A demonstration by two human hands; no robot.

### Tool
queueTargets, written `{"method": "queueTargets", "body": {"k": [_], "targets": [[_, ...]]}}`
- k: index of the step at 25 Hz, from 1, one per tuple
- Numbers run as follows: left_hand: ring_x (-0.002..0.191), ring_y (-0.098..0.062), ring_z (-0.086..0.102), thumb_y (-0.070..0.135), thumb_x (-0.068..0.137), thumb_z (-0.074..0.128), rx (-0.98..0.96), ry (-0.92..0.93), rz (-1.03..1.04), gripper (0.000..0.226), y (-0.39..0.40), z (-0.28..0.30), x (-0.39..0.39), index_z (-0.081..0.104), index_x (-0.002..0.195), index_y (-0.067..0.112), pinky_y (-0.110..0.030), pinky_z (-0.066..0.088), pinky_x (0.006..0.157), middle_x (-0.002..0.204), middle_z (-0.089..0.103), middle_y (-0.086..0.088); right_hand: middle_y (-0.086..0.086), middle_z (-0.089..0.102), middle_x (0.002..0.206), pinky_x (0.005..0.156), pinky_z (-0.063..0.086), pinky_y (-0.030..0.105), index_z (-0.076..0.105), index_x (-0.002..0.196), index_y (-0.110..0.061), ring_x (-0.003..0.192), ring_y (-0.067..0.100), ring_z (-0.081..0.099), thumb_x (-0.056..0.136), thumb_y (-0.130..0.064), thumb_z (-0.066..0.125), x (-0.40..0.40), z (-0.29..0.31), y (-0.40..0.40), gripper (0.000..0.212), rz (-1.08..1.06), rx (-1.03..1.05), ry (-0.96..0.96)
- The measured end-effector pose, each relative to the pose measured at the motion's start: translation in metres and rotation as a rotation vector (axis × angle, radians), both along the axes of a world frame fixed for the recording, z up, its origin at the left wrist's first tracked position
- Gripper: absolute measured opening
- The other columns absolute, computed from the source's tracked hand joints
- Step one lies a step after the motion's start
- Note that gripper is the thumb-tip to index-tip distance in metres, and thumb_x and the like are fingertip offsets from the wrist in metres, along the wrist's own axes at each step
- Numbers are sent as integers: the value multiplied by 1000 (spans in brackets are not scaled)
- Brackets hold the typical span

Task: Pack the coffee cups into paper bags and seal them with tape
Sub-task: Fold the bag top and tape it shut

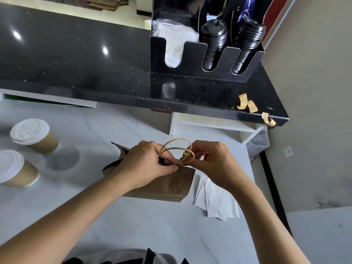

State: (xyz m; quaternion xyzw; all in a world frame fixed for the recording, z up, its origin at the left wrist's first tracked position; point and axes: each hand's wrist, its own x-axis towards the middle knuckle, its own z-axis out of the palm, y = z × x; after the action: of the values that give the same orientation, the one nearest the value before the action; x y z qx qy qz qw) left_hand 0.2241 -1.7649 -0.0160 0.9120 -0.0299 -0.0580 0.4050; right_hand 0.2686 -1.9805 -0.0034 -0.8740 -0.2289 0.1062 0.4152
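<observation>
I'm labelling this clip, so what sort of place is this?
Probably a coffee shop's service counter: stacks of black cup lids in a black counter organizer, two lidded takeaway coffee cups on the white worktop, and a brown paper bag being closed by hand.

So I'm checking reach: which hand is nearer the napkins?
Right. The right hand pinches the bag top just above the napkins; the left hand is across the bag, farther away.

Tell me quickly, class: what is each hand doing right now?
Left hand: closed, pinching the top of the paper bag shut.
Right hand: closed, pinching a piece of tape at the bag's handles.
</observation>
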Motion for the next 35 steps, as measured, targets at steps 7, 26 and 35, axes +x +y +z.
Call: {"method": "queueTargets", "body": {"k": [7, 26, 35], "targets": [[83, 3, 64, 40, 78, 84, 2, 9, 6, 12, -1, 3, -1, 80, 89, 44, -20, 45, 70, 78, 70, 27, -21, 70, 76, 69, 45, 8, 72, 84, -35, 83, 2, 67, 91, -21, 77, 3, 15, -4, 17, 143, -108, 1], [87, -6, 57, 37, 87, 73, 59, 54, -142, 22, -5, 11, 4, 68, 76, 55, -30, 41, 71, 84, 59, 22, -14, 71, 75, 64, 42, 6, 72, 75, -26, 71, 2, 62, 81, -17, 83, -10, 16, -2, 15, -11, -47, 164], [95, -5, 57, 37, 87, 71, 66, 45, -99, 16, -7, 8, 3, 77, 97, 48, -33, 49, 81, 94, 65, 20, -24, 64, 90, 76, 35, 18, 67, 79, -30, 89, 8, 59, 80, -20, 83, -40, -6, 0, 19, -166, -68, -162]]}}
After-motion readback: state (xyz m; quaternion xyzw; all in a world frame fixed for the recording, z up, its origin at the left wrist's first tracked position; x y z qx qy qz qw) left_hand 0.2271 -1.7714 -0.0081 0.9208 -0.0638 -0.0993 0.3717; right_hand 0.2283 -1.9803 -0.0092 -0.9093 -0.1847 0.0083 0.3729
